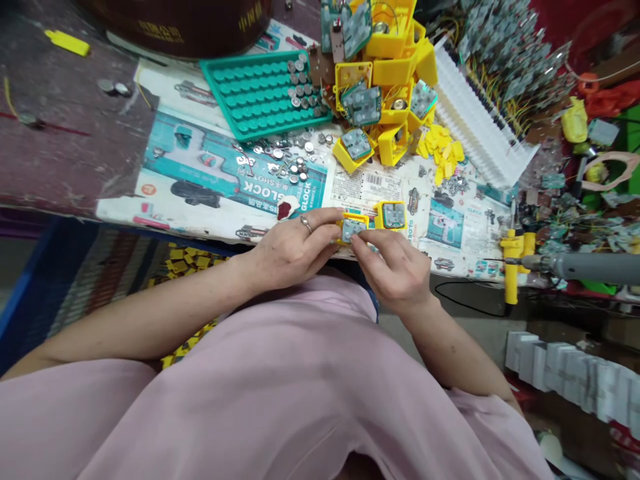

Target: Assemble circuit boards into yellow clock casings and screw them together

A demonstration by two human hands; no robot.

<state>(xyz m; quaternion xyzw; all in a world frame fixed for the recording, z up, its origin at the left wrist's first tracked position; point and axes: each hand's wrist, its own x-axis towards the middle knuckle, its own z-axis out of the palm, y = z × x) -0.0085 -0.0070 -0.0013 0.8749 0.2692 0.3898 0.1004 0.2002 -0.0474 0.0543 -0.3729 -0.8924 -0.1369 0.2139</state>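
Near the table's front edge, a small yellow plastic case [355,217] with a grey-green circuit board [353,229] in it sits between my two hands. My left hand [299,244] grips the case from the left with closed fingers. From the right, the fingertips of my right hand [393,265] press on the board and the case's edge. Just beyond my right fingers stands a second yellow case [393,215], also with a board in it. Further back is another yellow case with a board [354,146], slightly tilted.
A green tray [250,93] carries button cells on its right side, with loose cells [295,167] before it. Yellow cases [395,70] are piled at the back. A white rack [480,113], yellow pieces [443,150] and a screwdriver-like grey tool [590,267] lie rightward.
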